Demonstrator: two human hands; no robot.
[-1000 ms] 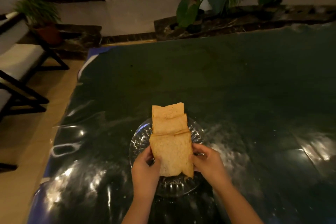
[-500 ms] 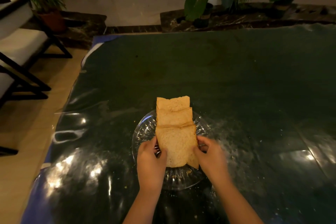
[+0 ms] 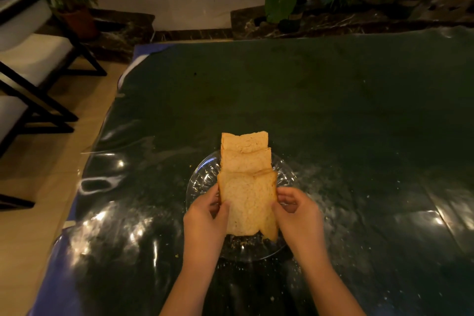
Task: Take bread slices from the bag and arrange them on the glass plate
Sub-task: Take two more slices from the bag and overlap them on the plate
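- Pale tan square bread slices (image 3: 245, 159) are lying in an overlapping row on the round clear ribbed glass plate (image 3: 202, 182), which is sitting on the dark green plastic-covered table (image 3: 333, 110); the far slice is overhanging the plate's far rim.
- Nearest slice (image 3: 247, 206) is sitting at the near end of the row, held by its two side edges — looks like there may be a second slice under it, the dim light is making that hard to call.
- Handling, my read: light, soft, crumbly — it's going to tear or dent under a hard pinch. Crumbs are already lying on the plate and table. Best hold is at the crust edges, both sides, with a light grip.
- Left hand (image 3: 205, 223): thumb and fingers are closing on the slice's left edge, thumb on top.
- Right hand (image 3: 298, 215): fingers are curling in against the right edge, fingertips (image 3: 278, 194) touching the crust — partly closed rather than a full clamp.
- No bag is showing in view.
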